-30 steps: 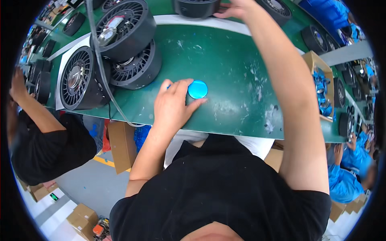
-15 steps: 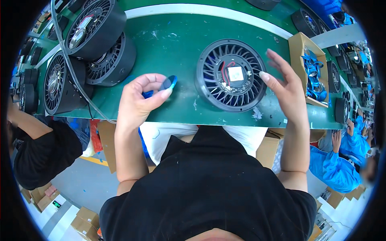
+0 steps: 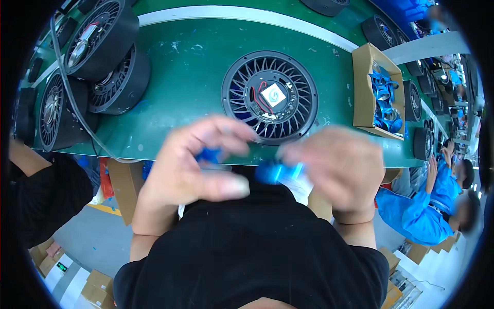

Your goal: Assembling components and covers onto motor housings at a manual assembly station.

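Both hands are blurred by motion, raised over the table's near edge. My right hand (image 3: 337, 167) pinches a shiny blue round piece (image 3: 278, 172) whose shape is smeared. Across from it, my left hand (image 3: 193, 162) has its thumb and forefinger spread apart. A small crumpled blue piece (image 3: 208, 154) is tucked against that palm by the other fingers. Just beyond the hands lies a round black fan-like unit (image 3: 242, 69) with curved ribs, red wires and a white square plate (image 3: 274, 95) in its centre. Its near rim is close to the fingertips.
Several similar black round units (image 3: 121, 82) are stacked at the left, with a grey cable (image 3: 69, 85) hanging before them. A cardboard box (image 3: 363, 90) of blue-rimmed pieces stands on the green table (image 3: 180, 67) at the right. People sit at both sides.
The shiny round piece has passed from my left hand to my right. Both hands have come nearer to my body and closer together. The whole view has shifted slightly.
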{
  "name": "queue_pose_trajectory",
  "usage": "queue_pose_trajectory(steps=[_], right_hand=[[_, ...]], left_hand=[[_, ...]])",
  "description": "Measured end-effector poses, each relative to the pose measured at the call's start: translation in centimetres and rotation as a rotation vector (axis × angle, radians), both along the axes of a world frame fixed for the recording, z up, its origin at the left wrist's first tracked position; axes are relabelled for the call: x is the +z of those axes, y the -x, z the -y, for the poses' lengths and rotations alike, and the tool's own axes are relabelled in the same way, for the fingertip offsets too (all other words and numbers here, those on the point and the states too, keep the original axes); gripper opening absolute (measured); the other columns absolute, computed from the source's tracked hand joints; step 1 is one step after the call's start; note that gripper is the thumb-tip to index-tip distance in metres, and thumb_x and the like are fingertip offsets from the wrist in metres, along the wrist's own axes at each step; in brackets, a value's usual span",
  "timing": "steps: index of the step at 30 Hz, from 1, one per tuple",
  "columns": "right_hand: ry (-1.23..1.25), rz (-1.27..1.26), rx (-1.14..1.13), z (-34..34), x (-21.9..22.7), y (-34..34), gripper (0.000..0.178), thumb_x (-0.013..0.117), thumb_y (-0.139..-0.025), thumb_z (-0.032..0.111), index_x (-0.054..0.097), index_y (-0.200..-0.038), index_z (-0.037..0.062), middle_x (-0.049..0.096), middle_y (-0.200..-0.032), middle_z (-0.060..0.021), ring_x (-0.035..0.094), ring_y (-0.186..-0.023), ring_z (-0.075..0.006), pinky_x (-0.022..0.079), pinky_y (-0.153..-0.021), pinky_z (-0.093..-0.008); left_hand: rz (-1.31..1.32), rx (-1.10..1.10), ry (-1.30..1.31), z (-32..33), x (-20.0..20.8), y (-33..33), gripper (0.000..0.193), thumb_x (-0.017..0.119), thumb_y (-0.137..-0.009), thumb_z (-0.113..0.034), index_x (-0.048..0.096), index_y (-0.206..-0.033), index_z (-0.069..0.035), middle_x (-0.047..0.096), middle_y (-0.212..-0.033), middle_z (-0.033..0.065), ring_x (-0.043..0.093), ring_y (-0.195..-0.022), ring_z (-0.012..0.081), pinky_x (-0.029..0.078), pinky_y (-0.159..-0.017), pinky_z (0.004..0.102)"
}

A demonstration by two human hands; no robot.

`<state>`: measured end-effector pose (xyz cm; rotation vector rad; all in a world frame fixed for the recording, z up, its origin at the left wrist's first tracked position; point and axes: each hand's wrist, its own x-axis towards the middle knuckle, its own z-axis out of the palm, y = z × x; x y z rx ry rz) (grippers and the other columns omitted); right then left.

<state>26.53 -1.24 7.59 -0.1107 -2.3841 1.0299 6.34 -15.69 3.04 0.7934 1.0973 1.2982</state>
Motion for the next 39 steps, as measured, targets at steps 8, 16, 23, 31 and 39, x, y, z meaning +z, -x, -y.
queue_pose_trajectory(steps=[8,16,23,31,39], right_hand=[[-0.45,-0.13,-0.295,-4.8,-5.1,3.6,0.031,0.068,-0.071,-0.011,0.072,-0.099,-0.0007,0.072,-0.096,-0.0147,0.071,-0.085,-0.028,0.057,-0.076,-0.0324],[-0.429,-0.025,-0.131,-5.0,-5.2,3.3,0.032,0.069,-0.066,-0.008,0.072,-0.097,-0.001,0.072,-0.102,-0.0153,0.068,-0.09,-0.0297,0.055,-0.079,-0.0353],[-0.328,0.078,-0.099,-4.5,-4.4,3.1,0.032,0.073,-0.065,-0.001,0.073,-0.096,-0.0007,0.07,-0.11,-0.0162,0.063,-0.093,-0.031,0.054,-0.079,-0.0366],[-0.432,0.074,-0.076,-4.4,-5.6,3.3,0.037,0.078,-0.066,0.004,0.073,-0.103,0.0009,0.069,-0.114,-0.0123,0.06,-0.091,-0.0297,0.054,-0.071,-0.0343],[-0.478,0.131,-0.093,-3.8,-5.4,3.2,0.041,0.078,-0.065,0.003,0.073,-0.105,0.0023,0.069,-0.116,-0.0119,0.06,-0.094,-0.0315,0.054,-0.074,-0.035]], left_hand=[[-0.875,0.435,-0.052,-4.6,-3.9,1.3,0.047,0.072,-0.087,-0.031,0.062,-0.123,-0.002,0.068,-0.105,0.0159,0.063,-0.097,0.0238,0.047,-0.089,0.0375],[-0.635,0.363,-0.05,-5.7,-4.9,1.6,0.04,0.065,-0.092,-0.027,0.063,-0.124,-0.002,0.068,-0.107,0.0185,0.062,-0.103,0.0286,0.047,-0.092,0.0374],[-0.587,0.364,-0.075,-6.0,-5.3,1.7,0.038,0.064,-0.092,-0.024,0.063,-0.123,-0.001,0.069,-0.106,0.0179,0.063,-0.102,0.028,0.048,-0.091,0.035],[-0.544,0.367,-0.117,-6.2,-5.2,1.6,0.037,0.064,-0.092,-0.023,0.063,-0.121,-0.001,0.069,-0.102,0.0176,0.065,-0.093,0.026,0.049,-0.085,0.0331],[-0.585,0.388,-0.111,-6.0,-5.4,1.6,0.036,0.063,-0.092,-0.022,0.064,-0.12,-0.001,0.069,-0.1,0.0185,0.065,-0.093,0.0264,0.05,-0.084,0.0336]])
